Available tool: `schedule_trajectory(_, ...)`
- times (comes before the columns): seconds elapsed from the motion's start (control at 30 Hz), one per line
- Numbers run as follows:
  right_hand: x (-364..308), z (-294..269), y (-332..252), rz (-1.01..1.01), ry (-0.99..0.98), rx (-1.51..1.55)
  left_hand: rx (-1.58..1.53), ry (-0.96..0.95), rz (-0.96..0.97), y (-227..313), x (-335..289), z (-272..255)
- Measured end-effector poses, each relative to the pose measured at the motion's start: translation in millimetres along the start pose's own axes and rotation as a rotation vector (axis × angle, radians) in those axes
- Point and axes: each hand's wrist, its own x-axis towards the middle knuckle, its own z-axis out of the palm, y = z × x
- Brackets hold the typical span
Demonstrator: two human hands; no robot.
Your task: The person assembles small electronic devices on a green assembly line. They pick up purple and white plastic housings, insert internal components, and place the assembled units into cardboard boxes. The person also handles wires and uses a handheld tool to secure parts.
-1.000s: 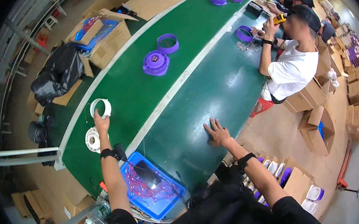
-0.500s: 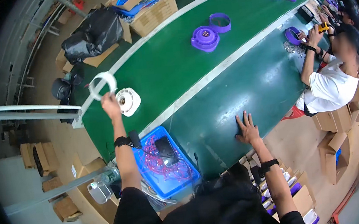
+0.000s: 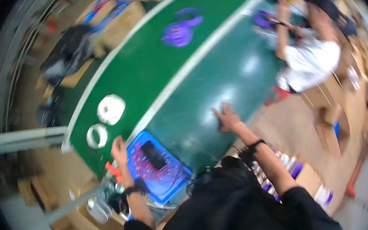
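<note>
My left hand (image 3: 119, 151) is blurred, raised beside the blue tray (image 3: 185, 178) with fingers loosely apart and nothing visible in them. Just beyond it, a white ring (image 3: 90, 138) rests on the green belt. Next to the ring lies a round white housing part (image 3: 111, 109). In the tray, a dark phone (image 3: 153, 155) sits on a tangle of pink-red wires (image 3: 166, 179). My right hand (image 3: 227, 118) is open, its fingers spread at the dark green worktop (image 3: 201, 108), holding nothing.
Purple housing parts (image 3: 177, 35) lie farther along the belt. A co-worker in a white shirt (image 3: 315, 63) works at the right. A red-orange object (image 3: 113, 171) is beside my left wrist. A metal rail (image 3: 24, 135) juts in from the left; cartons (image 3: 321, 94) stand right.
My left hand has let go of the white ring, now on the belt, and drawn back toward the tray. The view has shifted. My right hand stays at the worktop.
</note>
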Motion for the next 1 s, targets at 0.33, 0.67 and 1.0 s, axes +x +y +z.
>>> schedule_trajectory(0.33, -34, 11, 63, -0.246, 0.227, 0.694, -0.194, -0.924, -0.043, 165, -91, 118)
schedule_trajectory(0.67, -320, 201, 261, 0.573, 0.89, 1.477, 0.083, -1.429, -0.076, 161, -146, 230)
schedule_trajectory(1.0, -710, 502, 247, 2.019, 1.093, 0.414, 0.244, -1.674, -0.468, 183, -146, 257)
